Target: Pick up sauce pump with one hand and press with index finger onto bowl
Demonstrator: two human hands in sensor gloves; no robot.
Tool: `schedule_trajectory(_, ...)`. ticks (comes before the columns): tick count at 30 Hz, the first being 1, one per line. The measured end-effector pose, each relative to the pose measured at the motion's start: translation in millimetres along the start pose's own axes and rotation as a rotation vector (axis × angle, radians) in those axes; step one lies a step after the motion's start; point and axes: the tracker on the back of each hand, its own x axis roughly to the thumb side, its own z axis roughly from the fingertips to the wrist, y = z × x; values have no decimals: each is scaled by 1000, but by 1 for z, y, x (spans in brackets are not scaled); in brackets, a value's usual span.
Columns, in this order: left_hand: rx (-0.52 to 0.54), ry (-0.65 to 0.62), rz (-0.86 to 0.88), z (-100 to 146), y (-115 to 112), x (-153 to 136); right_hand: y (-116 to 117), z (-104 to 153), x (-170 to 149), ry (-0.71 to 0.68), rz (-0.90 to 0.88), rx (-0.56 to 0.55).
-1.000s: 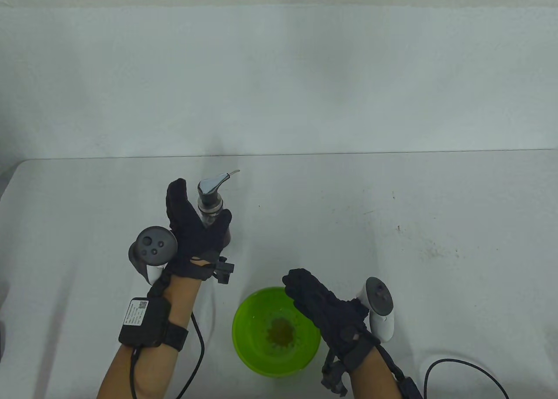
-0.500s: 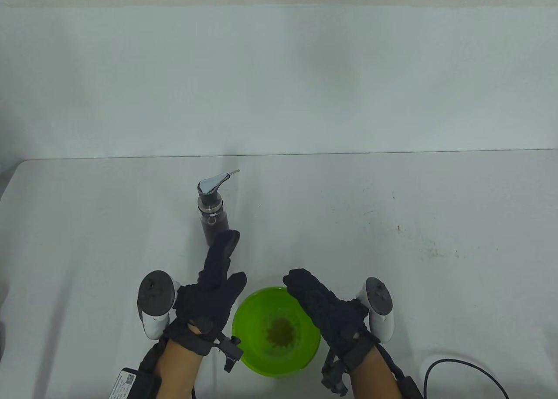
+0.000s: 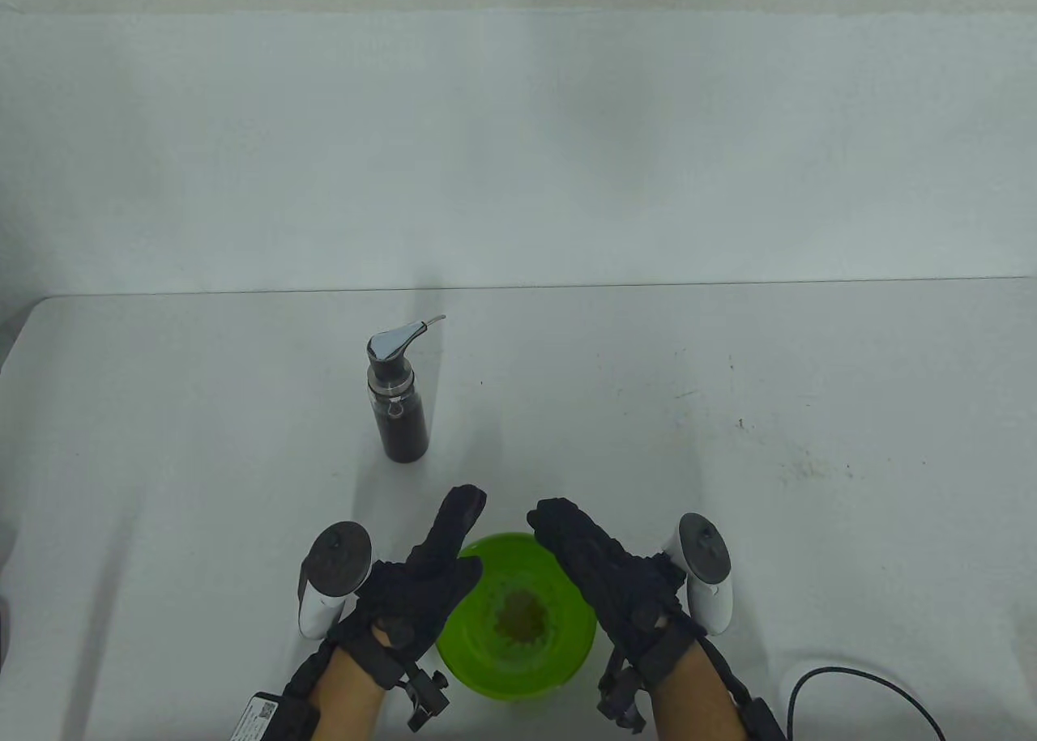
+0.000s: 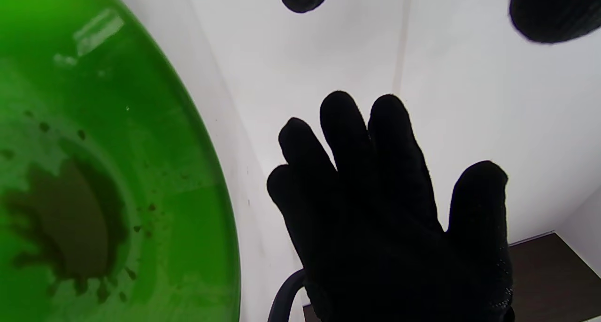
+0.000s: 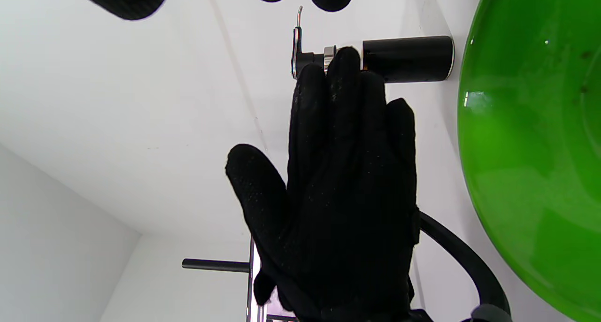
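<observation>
The pump (image 3: 398,397) is being left standing upright on the table (image 3: 729,449), well beyond the bowl (image 3: 559,660), and is being touched by neither hand. Its dark body is being topped by a metal collar and a silver spout that is being pointed toward the far right. In the right wrist view the pump (image 5: 408,59) is being shown sideways, just beside the bowl (image 5: 530,139), partly covered by the left hand (image 5: 342,186).

The bowl is being flanked by both hands near the front edge of the table. A brown puddle of sauce (image 3: 522,615) is being held at its bottom, and small dark specks are being seen around the sauce (image 4: 65,218) in the left wrist view.

The left hand (image 3: 421,587) is being held flat and released, fingers stretched out together, nothing being grasped; its thumb side is being laid over the bowl's left rim. The right hand (image 3: 616,579) is likewise being kept spread and empty, its fingers being extended over the bowl's right rim. In the left wrist view the right hand (image 4: 385,218) is being seen with fingers straight, beside the bowl (image 4: 197,172).

A white tracker (image 3: 332,579) is being carried behind the left hand, and another tracker (image 3: 705,571) behind the right. A black cable (image 3: 859,684) is being trailed across the table at the lower right.
</observation>
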Motion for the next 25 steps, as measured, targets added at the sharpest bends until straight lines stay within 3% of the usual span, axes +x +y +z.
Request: schedule_trajectory(25, -8, -33, -13, 0, -1, 3, 3, -1, -2, 3, 25, 18)
